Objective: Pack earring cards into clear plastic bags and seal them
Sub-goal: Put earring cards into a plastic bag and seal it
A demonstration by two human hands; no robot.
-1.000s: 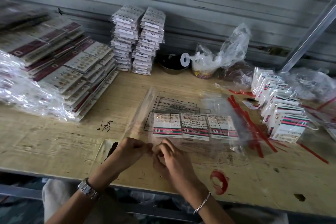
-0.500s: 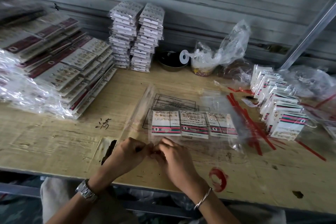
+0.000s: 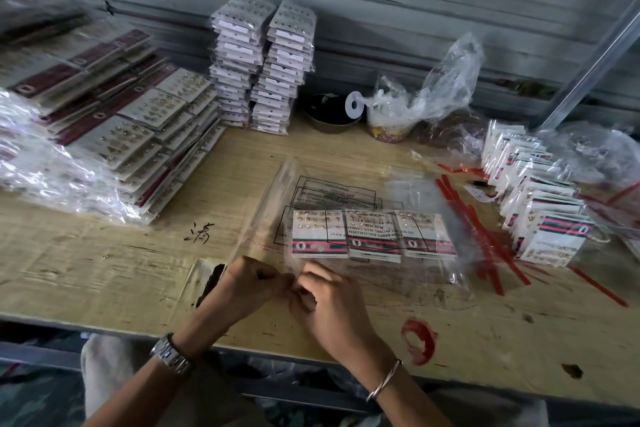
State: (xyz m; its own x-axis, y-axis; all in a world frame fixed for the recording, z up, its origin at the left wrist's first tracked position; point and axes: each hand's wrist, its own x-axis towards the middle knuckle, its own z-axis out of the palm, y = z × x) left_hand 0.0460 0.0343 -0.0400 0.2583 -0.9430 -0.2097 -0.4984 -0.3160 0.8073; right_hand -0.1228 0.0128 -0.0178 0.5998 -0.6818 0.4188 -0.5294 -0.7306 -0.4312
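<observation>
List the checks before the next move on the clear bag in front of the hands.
1. Three white earring cards with striped bands are inside the clear plastic bag: ok.
2. Cards lie flat, side by side: ok.
3. Grip: left hand and right hand both pinch at the bag's near edge: ok.
4. Adhesive liner off: cannot tell, fingers hide it.
5. Flap closed: cannot tell.
6. Loose red plastic strips lie to the right, away from the hands: ok.
</observation>
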